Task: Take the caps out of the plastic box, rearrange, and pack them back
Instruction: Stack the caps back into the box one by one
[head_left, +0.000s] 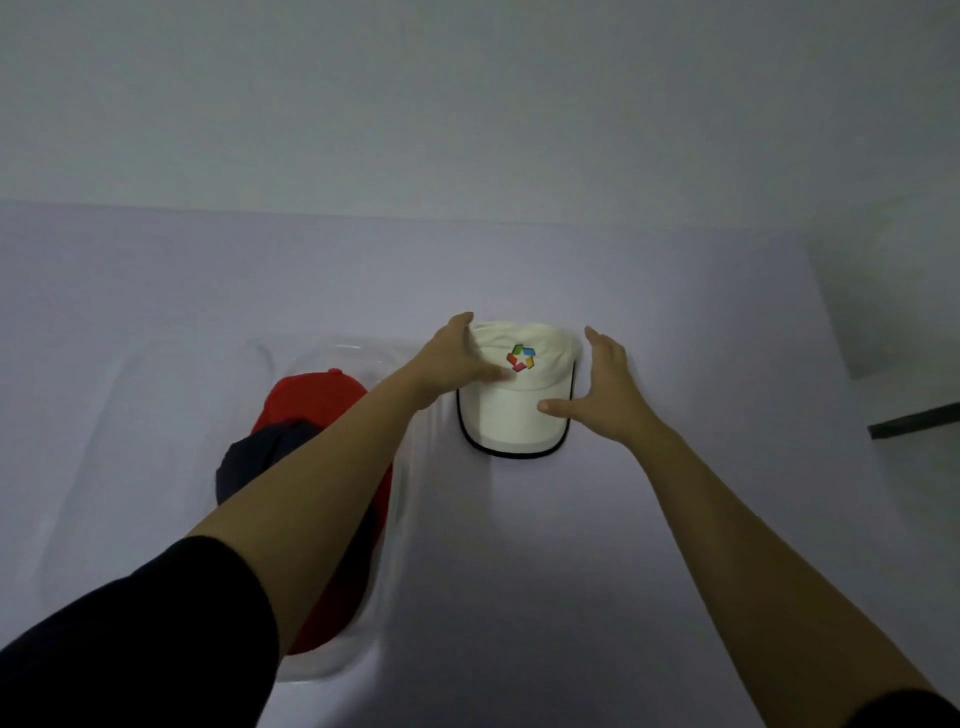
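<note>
Head view shows the white cap (511, 410) lying on the worktop (701, 322) just right of the plastic box (311, 353), brim toward the person, flanked by both hands with fingers straight and apart, the left hand (452, 364) touching its crown, the right hand (608, 389) thumbing its brim.

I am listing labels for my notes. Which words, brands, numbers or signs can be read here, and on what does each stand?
No words or numbers can be read.
The white cap bears only a colourful emblem on its front, without letters.
The red cap and dark cap in the plastic box show no print.
</note>
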